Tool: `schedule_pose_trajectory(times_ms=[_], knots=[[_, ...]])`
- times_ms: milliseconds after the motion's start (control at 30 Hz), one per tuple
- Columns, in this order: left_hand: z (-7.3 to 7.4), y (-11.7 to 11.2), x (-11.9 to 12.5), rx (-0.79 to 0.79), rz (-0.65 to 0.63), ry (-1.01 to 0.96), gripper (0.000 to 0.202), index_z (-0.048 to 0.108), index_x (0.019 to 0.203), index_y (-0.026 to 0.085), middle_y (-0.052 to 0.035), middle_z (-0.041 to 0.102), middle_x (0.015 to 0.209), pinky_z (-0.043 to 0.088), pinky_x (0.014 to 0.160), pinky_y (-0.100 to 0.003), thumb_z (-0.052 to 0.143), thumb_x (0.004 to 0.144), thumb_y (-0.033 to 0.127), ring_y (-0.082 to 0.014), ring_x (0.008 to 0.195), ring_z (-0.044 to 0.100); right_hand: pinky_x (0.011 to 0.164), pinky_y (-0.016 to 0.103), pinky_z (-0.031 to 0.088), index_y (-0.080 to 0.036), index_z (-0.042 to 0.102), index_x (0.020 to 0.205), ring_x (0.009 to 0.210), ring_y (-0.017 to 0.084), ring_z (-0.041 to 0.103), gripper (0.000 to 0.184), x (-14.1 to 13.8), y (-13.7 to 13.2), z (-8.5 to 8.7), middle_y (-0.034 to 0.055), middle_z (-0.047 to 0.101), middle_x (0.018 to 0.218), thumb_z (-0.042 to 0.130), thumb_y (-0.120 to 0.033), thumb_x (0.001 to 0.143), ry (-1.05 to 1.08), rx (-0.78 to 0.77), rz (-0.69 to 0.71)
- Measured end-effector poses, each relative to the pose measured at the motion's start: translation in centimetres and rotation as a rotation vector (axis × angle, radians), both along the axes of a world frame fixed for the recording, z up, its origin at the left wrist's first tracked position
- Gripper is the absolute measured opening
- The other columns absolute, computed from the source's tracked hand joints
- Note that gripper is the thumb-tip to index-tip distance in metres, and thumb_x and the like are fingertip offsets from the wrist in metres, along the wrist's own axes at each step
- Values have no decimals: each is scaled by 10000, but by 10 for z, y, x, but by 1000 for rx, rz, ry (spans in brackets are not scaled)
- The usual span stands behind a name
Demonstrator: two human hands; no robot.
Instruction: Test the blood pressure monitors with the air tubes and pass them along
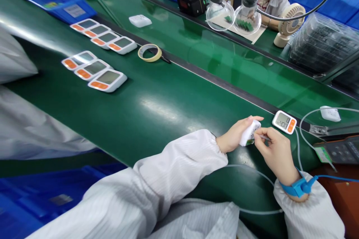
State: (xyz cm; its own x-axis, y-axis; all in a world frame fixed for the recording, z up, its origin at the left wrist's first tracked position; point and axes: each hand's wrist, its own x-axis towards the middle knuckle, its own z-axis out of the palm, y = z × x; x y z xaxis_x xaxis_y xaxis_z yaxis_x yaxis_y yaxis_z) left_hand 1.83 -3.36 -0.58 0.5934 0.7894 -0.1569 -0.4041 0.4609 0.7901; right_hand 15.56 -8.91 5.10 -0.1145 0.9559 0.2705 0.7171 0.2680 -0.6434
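Observation:
My left hand (235, 134) is closed around a small white monitor (250, 133), tilted up on its edge, with a bit of green showing at its lower end. Close against the monitor's side, my right hand (276, 151) pinches the end of a thin grey tube (265, 138). The exact contact is hidden by the fingers. A blue wrist strap (297, 187) with a blue cord is on my right wrist. Just beyond this hand lies another white monitor (284, 122) with orange buttons and lit digits, a clear tube (298, 149) running from it.
Several orange-and-white monitors (108, 78) lie in two rows on the green bench, near a tape roll (149, 53) and a blue bin (56, 2). A dark instrument (340, 149) is at right. Across the divider are a fan (291, 18), extraction hoods (220, 15) and a co-worker.

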Motion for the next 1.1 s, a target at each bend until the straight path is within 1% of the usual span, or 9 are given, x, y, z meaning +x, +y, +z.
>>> schedule_pose_trajectory(times_ms=[200,400,567,833,1000,1100], knots=[[-1,-1,1,5,-2,16,711,584,1300,140,-65,652,841,437,666,-285,512,854,689,-177,742,614,626,248,462,-198,636,804,607,131,569,126,-3,-1,0,-11,627,718,564,-219,905,6,3,-11],[-1,1,1,3,13,5,700,589,1293,138,-70,650,853,441,670,-285,511,860,682,-180,748,614,632,247,466,-194,641,819,632,138,589,143,-2,0,-2,3,635,735,552,-242,920,-32,29,-28],[-1,0,1,6,10,11,702,584,1297,128,-73,650,847,442,674,-288,507,866,677,-183,748,612,613,240,449,-192,651,825,611,131,588,125,0,1,-4,-8,638,720,569,-234,909,-22,41,-8],[2,-2,0,71,27,90,745,583,1292,127,-74,636,881,440,690,-300,497,844,717,-181,756,596,615,239,432,-185,642,813,613,127,577,140,-2,0,-4,-7,635,728,562,-215,924,-28,55,-4],[0,-7,0,74,81,52,751,554,1318,141,-80,638,965,443,722,-302,521,833,713,-182,801,596,616,241,432,-186,635,791,613,128,582,152,-5,0,-4,-12,618,700,557,-217,918,-29,46,-10],[-3,-7,1,31,71,5,720,554,1320,144,-78,644,947,447,724,-307,497,853,690,-191,807,604,614,239,433,-188,635,789,615,127,584,142,-5,0,-4,-13,620,702,557,-212,905,-14,28,-16]])
